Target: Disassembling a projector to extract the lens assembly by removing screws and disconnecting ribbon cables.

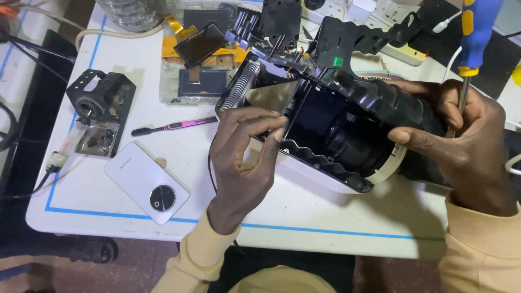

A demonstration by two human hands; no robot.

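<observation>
Mid-teardown: left hand (247, 157) pinches mirror plate (271, 96) in opened projector (331, 130) on table (325, 222); right hand (461, 146) grips lens end w/ screwdriver (473, 38). Next probably needs careful lift of plate

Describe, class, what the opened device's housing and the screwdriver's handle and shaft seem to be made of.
Device housing: probably moulded plastic, black inside and white outside, with ribbed, dull-sheened edges.
Screwdriver handle: glossy blue and yellow, likely plastic or rubber.
Its shaft: thin, grey, shiny, seemingly steel, held in the right hand.

Two hands, one opened projector (336, 125), one screwdriver (471, 49), one toothbrush (172, 126), one white phone (146, 182), one black bracket (100, 111).
</observation>
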